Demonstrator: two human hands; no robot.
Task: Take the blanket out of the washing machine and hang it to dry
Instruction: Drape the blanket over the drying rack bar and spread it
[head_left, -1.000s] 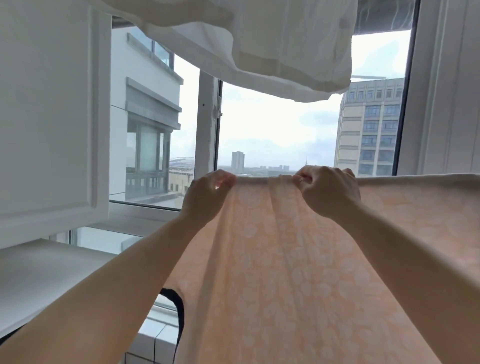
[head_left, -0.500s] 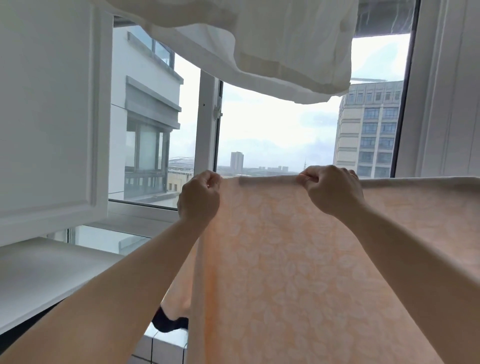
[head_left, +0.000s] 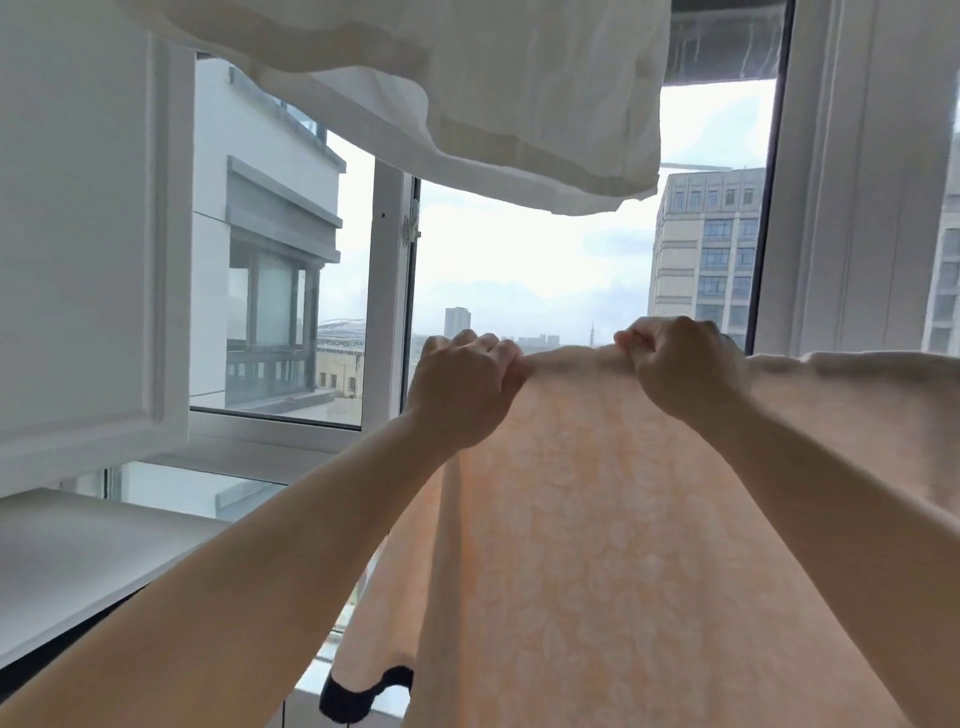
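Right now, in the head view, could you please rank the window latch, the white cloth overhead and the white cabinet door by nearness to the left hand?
1. Window latch, just above the left hand.
2. White cloth overhead, higher up.
3. White cabinet door, far left.

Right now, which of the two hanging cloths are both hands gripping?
The peach leaf-patterned blanket, pinched along its top edge; the white cloth hangs untouched above.

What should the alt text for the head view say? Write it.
Both hands, left and right, grip the top edge of a peach leaf-patterned blanket held up before a window with city buildings beyond. White cloth hangs overhead.
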